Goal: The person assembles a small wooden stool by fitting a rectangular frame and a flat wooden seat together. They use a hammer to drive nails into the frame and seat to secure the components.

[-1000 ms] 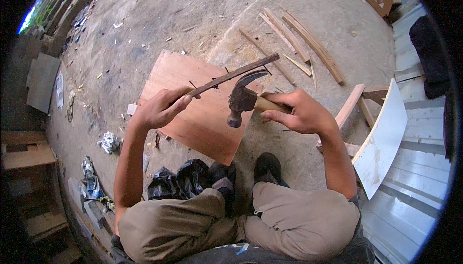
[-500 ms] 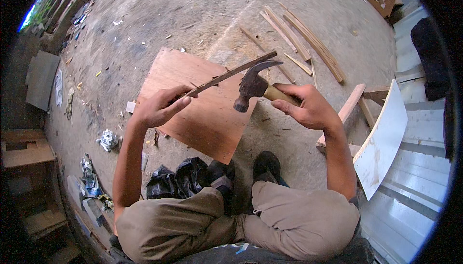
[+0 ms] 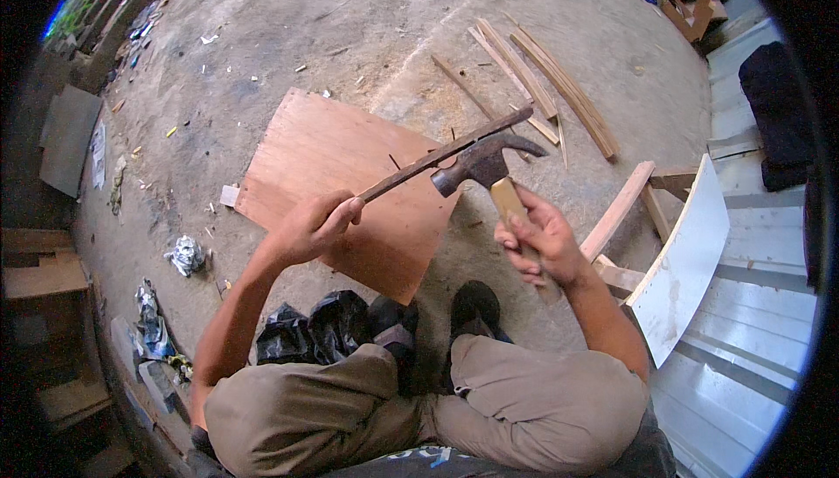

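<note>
My left hand is closed round the near end of a thin wooden strip, which slants up to the right. Several dark nails stick out of the strip's upper side. In my right hand is a claw hammer, gripped by its light wooden handle. The hammer's head lies close beside the strip, its face toward the left and its claw toward the right; whether it touches the strip I cannot tell. Below both lies a square plywood sheet on the floor, partly hidden by the strip and my left hand.
Several loose wooden strips lie on the concrete floor beyond the hammer. At the right, a wooden frame stands by a white panel. Black plastic bags sit by my feet. Crumpled foil lies at the left.
My right hand has moved down and turned the hammer, so its handle now points toward me and its head lies sideways. The strip has shifted slightly right and down with my left hand.
</note>
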`<action>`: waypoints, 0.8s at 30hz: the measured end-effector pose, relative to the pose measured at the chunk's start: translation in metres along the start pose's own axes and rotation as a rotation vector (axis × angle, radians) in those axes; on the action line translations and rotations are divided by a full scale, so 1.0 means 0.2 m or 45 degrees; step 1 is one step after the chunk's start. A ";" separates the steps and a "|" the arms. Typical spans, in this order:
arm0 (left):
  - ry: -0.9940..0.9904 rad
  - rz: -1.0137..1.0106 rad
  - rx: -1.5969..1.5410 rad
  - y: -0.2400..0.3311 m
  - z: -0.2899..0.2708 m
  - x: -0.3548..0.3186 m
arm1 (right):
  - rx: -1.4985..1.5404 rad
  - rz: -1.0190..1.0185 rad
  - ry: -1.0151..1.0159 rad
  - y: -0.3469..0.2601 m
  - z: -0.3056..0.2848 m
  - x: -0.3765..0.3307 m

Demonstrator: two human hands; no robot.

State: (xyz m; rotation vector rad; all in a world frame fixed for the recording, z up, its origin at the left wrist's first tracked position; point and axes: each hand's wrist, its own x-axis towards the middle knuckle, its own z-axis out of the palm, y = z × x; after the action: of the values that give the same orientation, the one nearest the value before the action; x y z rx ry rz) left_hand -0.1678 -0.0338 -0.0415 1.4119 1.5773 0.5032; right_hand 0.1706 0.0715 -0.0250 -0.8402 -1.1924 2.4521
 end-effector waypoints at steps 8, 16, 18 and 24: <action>-0.061 0.114 -0.053 0.03 -0.02 0.00 | -0.013 -0.114 0.100 -0.03 0.07 -0.09; -0.011 0.167 0.146 0.14 -0.16 0.09 | -0.141 -0.170 0.222 -0.13 0.08 -0.01; -0.112 0.177 0.087 0.03 -0.19 0.14 | -0.043 -0.127 0.164 -0.10 0.07 0.00; -0.333 -0.020 0.057 0.02 -0.57 0.11 | -0.066 0.063 -0.029 -0.15 0.12 -0.06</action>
State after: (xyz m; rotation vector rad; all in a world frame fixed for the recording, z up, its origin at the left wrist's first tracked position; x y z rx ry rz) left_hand -0.2581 0.0182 0.0091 1.4350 1.3945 0.2621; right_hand 0.1661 0.0682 0.0144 -0.8680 -1.2624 2.4867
